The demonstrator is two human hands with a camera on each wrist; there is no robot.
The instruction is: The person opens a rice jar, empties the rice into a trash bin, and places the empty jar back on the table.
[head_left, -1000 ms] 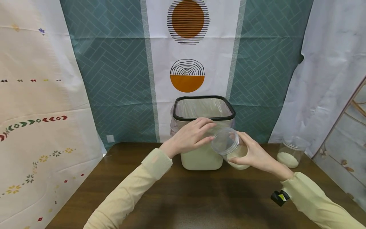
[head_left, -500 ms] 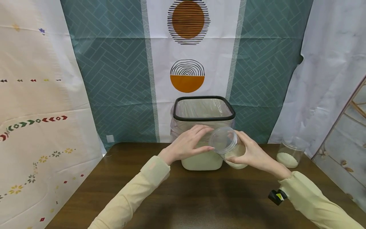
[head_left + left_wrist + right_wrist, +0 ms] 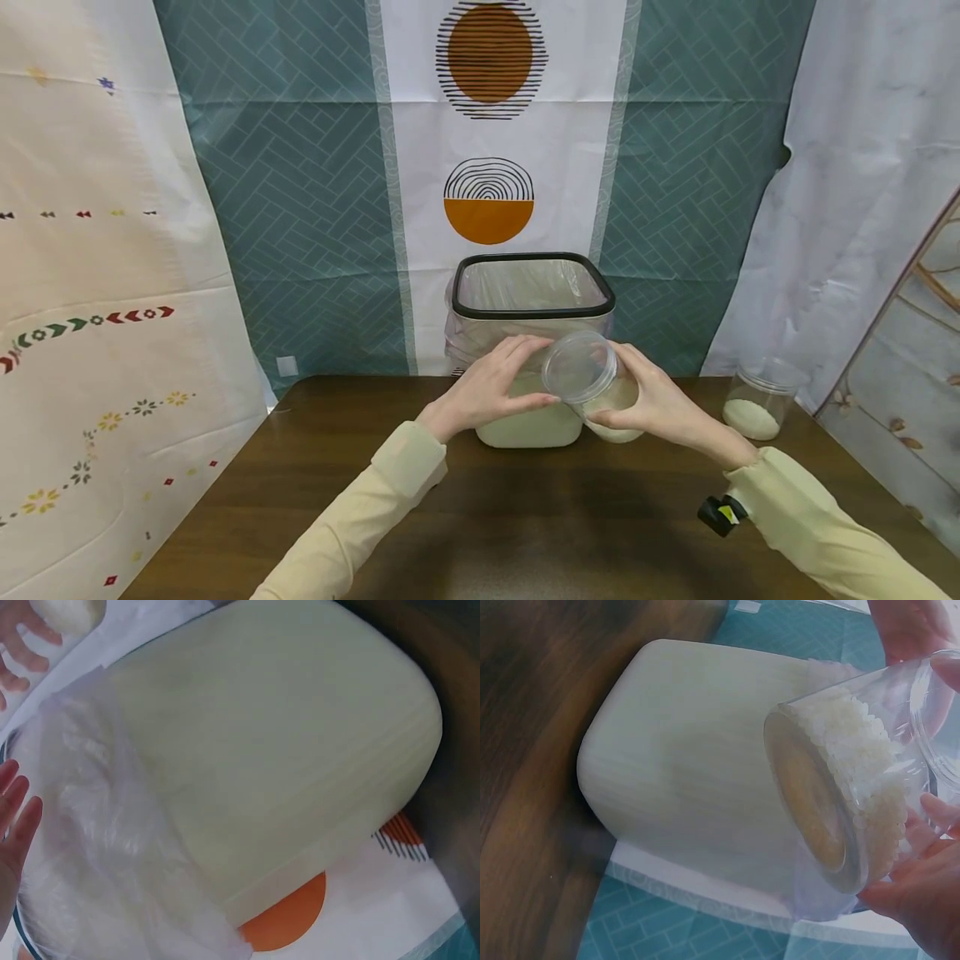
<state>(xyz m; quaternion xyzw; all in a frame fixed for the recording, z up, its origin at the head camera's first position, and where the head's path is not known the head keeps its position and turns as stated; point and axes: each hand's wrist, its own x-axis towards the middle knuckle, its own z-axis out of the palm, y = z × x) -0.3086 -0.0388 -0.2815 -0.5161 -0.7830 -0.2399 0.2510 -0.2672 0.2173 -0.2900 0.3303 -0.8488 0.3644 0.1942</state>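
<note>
My right hand [image 3: 663, 408] grips a clear plastic jar [image 3: 900, 761] from its right side, thumb low and fingers over the far side. White rice-like grains lie in the jar's lower part. It is held above the table, tilted so that its clear round top [image 3: 577, 367], seemingly a lid, faces left and toward me. Around the left edge of that top my left hand [image 3: 480, 387] has its fingers and thumb spread, fairly straight. Its fingertips are at the rim; firm contact cannot be made out. In the left wrist view a few left fingers [image 3: 19, 817] show.
A pale bin [image 3: 528, 429] with a black rim [image 3: 532, 314] and a plastic liner [image 3: 112, 825] stands just behind the hands. On the right of the brown table [image 3: 555, 517] stands another clear jar [image 3: 757, 404] of white grains. Patterned curtains [image 3: 315, 208] surround the table.
My left hand has come down from above the jar to the left edge of its top, fingers and thumb spreading apart. The jar in my right hand has shifted slightly left.
</note>
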